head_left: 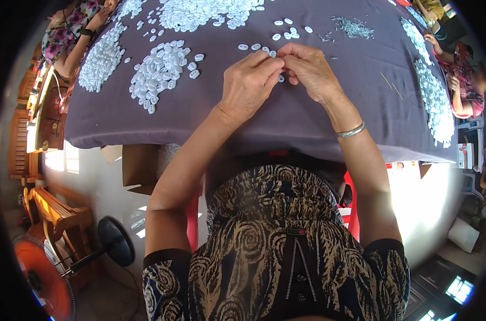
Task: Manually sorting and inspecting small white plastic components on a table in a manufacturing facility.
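My left hand and my right hand meet over the cloth, fingertips pinched together. What they hold, if anything, is hidden between the fingers. Just beyond my left fingers lies a short row of small white oval pieces with dark print, and another white oval piece shows beneath the fingertips. A loose group of the same pieces is a little farther off. To the left sits a pile of white oval pieces. A scatter of small, thin, greyish bits lies beyond my right hand.
A dark purple-grey cloth covers the table. Bigger white heaps lie at the back, left and right. Two thin sticks rest on the right. Other people sit at both sides. An orange fan stands lower left, near an open cardboard box.
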A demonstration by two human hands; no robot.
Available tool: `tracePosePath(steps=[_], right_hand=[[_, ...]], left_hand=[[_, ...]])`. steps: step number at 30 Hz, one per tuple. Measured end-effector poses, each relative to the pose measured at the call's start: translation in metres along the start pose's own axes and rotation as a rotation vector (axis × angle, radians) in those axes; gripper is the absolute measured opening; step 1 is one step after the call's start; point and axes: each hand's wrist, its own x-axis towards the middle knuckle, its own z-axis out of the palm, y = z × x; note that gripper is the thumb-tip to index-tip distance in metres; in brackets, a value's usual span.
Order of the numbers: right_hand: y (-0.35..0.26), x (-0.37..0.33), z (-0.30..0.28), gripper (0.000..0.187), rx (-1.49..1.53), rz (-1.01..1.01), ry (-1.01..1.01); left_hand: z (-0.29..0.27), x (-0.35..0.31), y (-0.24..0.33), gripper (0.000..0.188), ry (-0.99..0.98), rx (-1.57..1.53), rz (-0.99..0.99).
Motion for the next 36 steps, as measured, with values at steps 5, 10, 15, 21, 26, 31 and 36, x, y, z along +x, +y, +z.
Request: tracePosePath(steps=[5, 10, 15, 21, 26, 31, 36], right_hand=[[-0.005, -0.013, 0.000, 0.011, 0.175, 0.029, -0.054], [0.003, -0.024, 0.000, 0.012, 0.111, -0.041, -0.096], [0.005, -0.028, 0.001, 0.011, -0.148, -0.138, -0.045], [0.017, -0.027, 0.003, 0.011, -0.319, -0.312, 0.031], [0.020, -0.024, 0.004, 0.010, -0.331, -0.342, 0.032], [0.018, -0.017, 0.002, 0.010, -0.336, -0.315, -0.015], [0.014, -0.010, -0.019, 0.011, -0.299, -0.275, 0.101]], left_hand=[[-0.003, -0.005, 0.009, 0.014, 0.067, -0.280, -0.260], [-0.005, -0.013, 0.008, 0.014, 0.048, -0.749, -0.636], [-0.006, -0.018, 0.009, 0.019, 0.019, -0.815, -0.667], [-0.002, -0.020, 0.007, 0.026, 0.015, -0.807, -0.681], [0.000, -0.022, 0.004, 0.027, 0.013, -0.809, -0.704], [0.001, -0.024, -0.003, 0.025, 0.053, -0.917, -0.732], [-0.009, -0.021, -0.014, 0.023, 0.096, -0.807, -0.705]])
